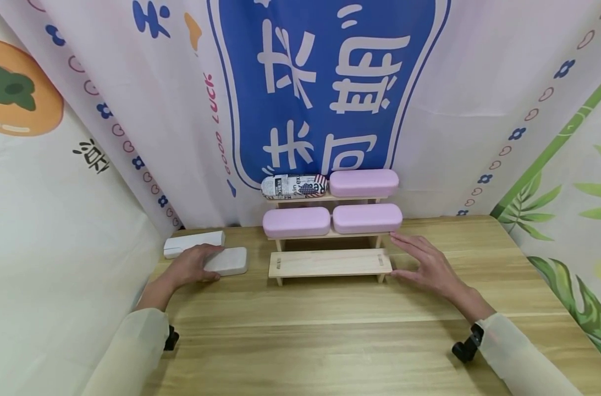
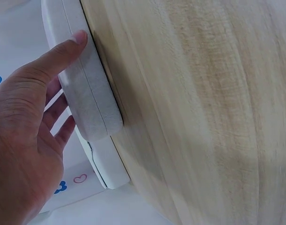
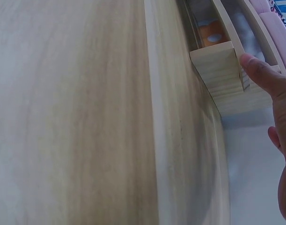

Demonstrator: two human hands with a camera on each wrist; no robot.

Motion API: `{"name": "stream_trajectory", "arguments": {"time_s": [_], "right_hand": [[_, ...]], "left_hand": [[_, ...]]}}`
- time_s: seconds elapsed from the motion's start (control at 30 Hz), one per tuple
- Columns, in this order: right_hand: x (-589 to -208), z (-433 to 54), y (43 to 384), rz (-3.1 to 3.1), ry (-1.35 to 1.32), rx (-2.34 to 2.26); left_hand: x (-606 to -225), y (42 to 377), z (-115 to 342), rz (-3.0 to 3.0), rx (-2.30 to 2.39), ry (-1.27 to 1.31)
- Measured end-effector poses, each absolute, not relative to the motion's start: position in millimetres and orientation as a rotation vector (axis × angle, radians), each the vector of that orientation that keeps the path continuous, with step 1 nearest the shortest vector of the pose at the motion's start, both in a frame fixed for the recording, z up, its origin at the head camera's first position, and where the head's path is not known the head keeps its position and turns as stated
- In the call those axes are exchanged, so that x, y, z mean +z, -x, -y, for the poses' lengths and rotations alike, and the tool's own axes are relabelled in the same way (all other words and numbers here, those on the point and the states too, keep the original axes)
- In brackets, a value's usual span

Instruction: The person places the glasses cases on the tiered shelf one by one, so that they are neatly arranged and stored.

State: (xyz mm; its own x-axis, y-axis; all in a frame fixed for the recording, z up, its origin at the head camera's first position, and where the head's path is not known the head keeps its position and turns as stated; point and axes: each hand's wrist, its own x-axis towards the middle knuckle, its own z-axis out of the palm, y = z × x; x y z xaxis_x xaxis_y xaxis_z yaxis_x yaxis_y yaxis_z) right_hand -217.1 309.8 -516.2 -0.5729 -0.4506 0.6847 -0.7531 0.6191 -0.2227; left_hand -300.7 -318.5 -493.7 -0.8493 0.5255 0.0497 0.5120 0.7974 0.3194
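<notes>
At the left of the table, my left hand [image 1: 192,266] holds a light grey glasses case [image 1: 232,260] by one end. In the left wrist view the thumb lies on the front of that grey case [image 2: 89,89] and the fingers are behind it. Right behind lies a white glasses case [image 1: 193,242]. My right hand [image 1: 426,267] touches the right end of a stepped wooden rack [image 1: 330,264], its fingers fairly straight. The right wrist view shows the thumb against the rack's side [image 3: 217,70]; the other fingers are partly out of frame there. The rack's lowest step bears nothing.
On the middle step sit two pink glasses cases, a left one [image 1: 296,222] and a right one [image 1: 367,219]. A newspaper-print case [image 1: 292,187] and another pink case [image 1: 363,182] fill the top step. Behind the wooden table [image 1: 300,341] hangs a printed curtain [image 1: 444,165].
</notes>
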Motion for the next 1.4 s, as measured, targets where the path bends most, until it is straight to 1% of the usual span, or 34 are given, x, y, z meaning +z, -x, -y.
{"name": "stream_trajectory", "arguments": {"time_s": [0.53, 0.83, 1.0, 1.4], "right_hand": [[-515, -306, 221, 2.19, -0.963, 0.688], [-515, -306, 220, 2.186, -0.969, 0.692], [-514, -305, 219, 2.178, -0.977, 0.692], [-516, -308, 221, 2.181, -0.984, 0.682]], "left_hand": [[-489, 299, 318, -2.95, 0.469, -0.844], [-489, 298, 321, -2.96, 0.426, -0.918], [-487, 294, 322, -2.962, 0.436, -0.956], [-474, 281, 321, -2.956, 0.514, -0.91]]}}
